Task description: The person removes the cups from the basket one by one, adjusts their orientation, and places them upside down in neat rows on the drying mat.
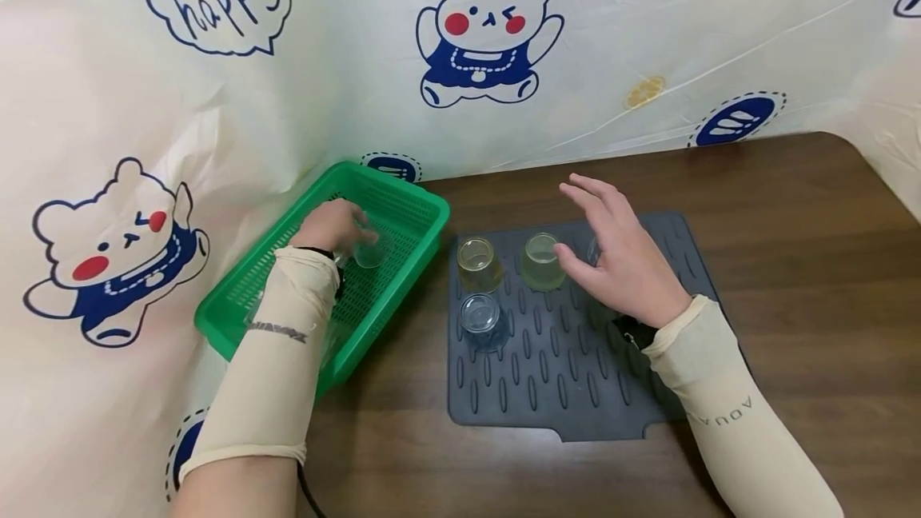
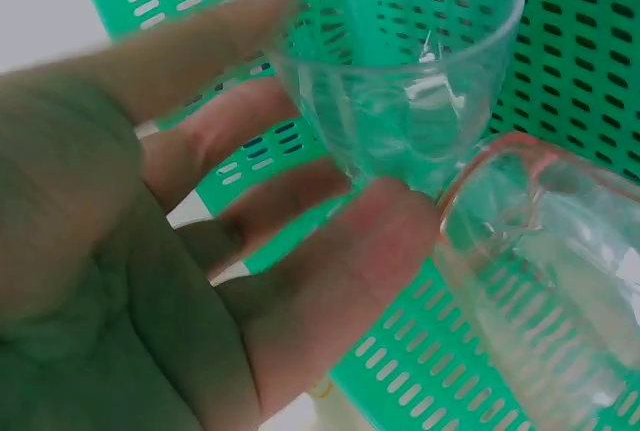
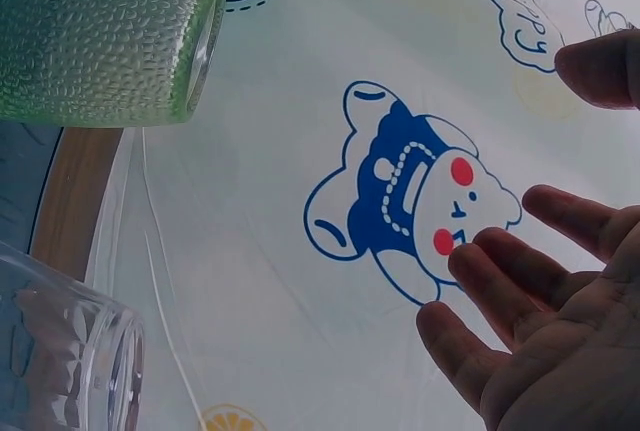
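My left hand point(image 1: 334, 226) reaches down into the green basket point(image 1: 392, 314), beside a clear glass point(image 1: 369, 253). In the left wrist view, its thumb and extended fingers come right up to that clear glass point(image 2: 410, 101). A pink-rimmed glass point(image 2: 550, 271) lies beneath it, against the basket's perforated side. My right hand point(image 1: 629, 262) hovers over the grey drying mat point(image 1: 525, 390), fingers spread and nothing held. Nearest it are an upturned green textured glass point(image 1: 543, 266) and a clear glass point(image 3: 65, 351), which the hand mostly hides in the head view.
On the mat's left side, a yellowish glass point(image 1: 477, 266) stands behind a bluish glass point(image 1: 484, 324). The brown table point(image 1: 806, 262) extends to the right. A printed white sheet point(image 1: 612, 22) hangs behind the table and down the left side.
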The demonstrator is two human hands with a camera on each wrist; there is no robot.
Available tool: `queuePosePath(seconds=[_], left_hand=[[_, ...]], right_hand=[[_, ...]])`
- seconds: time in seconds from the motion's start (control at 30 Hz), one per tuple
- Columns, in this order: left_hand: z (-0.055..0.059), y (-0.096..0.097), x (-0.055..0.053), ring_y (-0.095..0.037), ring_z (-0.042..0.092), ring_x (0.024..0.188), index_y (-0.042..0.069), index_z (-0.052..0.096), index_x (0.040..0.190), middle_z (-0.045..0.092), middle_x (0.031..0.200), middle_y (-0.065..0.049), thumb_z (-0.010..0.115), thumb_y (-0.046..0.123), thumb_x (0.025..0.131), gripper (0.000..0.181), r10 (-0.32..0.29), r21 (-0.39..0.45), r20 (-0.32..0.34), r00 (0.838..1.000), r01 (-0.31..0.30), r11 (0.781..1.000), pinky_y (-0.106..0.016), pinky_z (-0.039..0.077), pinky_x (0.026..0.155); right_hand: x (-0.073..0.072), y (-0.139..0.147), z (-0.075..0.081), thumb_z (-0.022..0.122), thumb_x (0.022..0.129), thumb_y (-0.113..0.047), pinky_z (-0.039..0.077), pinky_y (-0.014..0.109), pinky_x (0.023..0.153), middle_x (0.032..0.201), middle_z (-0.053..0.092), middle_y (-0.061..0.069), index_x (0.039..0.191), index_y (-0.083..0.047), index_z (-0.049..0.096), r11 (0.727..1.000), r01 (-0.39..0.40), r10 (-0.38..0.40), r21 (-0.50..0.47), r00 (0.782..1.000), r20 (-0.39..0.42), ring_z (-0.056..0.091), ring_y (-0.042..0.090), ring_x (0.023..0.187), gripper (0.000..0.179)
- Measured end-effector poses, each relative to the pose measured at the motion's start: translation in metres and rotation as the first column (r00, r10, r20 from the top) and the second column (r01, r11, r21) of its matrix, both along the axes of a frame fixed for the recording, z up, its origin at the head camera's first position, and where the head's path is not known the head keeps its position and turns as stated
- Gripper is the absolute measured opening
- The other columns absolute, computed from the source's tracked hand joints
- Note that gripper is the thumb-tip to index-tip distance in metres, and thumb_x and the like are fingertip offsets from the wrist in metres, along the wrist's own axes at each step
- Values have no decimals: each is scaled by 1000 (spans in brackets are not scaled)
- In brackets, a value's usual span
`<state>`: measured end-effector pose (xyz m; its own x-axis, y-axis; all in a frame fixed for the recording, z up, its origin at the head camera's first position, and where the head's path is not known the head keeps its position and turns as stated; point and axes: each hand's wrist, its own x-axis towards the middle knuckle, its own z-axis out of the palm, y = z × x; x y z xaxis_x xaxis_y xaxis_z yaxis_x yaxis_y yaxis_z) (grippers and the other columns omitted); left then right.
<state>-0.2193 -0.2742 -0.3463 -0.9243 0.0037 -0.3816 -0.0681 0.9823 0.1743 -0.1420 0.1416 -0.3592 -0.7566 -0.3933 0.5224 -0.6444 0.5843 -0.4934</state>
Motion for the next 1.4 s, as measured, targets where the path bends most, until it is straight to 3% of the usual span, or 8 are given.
queuePosePath(seconds=[0.07,0.17,0.3,0.43,0.67,0.97,1.2,1.4], left_hand=[[1,-1,0,-19,51,56,6,63,88,56,76,-7,65,42,90,36,36,5,2,999,-37,999,-36,44,58],[2,-3,2,-19,44,58,6,52,76,42,70,-4,66,47,87,45,121,6,24,992,-122,993,-33,37,54],[5,-4,9,-28,52,78,-3,60,97,54,93,-15,71,44,83,51,190,15,54,980,-191,981,-37,44,62],[9,2,12,-32,54,88,-6,61,104,57,108,-22,74,41,82,53,169,1,35,985,-169,986,-42,48,71],[8,-3,7,-23,50,67,3,58,79,48,75,-7,73,47,81,46,165,-33,66,984,-163,986,-34,42,58],[1,-4,8,-32,54,92,-3,66,100,55,118,-24,72,42,84,48,156,-15,76,985,-156,988,-41,46,72],[-1,-2,6,-44,51,110,-8,61,114,49,129,-30,73,43,82,61,150,-21,49,987,-150,989,-51,46,86],[-6,-1,6,-40,52,110,-4,66,111,50,130,-27,71,41,85,52,164,-7,93,982,-164,986,-50,46,85]], right_hand=[[0,-1,2,67,85,-23,41,45,97,151,30,5,147,-9,39,1000,2,-2,-2,1000,-1,32,23,134,69],[1,-2,4,67,85,-23,39,45,99,150,31,6,147,-9,38,1000,2,-2,-3,1000,2,33,24,134,69],[2,-2,7,67,86,-23,38,45,100,150,31,6,146,-9,39,1000,4,-4,-1,1000,-1,33,24,134,69],[2,-1,9,67,85,-22,39,45,99,150,32,6,146,-8,39,1000,10,-10,-2,1000,-4,33,24,133,68],[2,1,10,67,85,-22,38,45,101,150,32,5,146,-9,40,1000,14,-14,0,1000,0,34,24,133,67],[4,1,10,67,86,-22,38,44,101,150,31,5,146,-9,40,1000,6,-6,1,1000,7,34,23,133,67],[3,3,10,67,85,-22,39,44,100,150,32,5,144,-9,42,1000,14,-14,-2,1000,-2,34,23,133,65],[5,5,10,68,86,-23,40,44,99,149,33,6,143,-8,44,1000,14,-14,3,1000,8,34,24,133,63]])
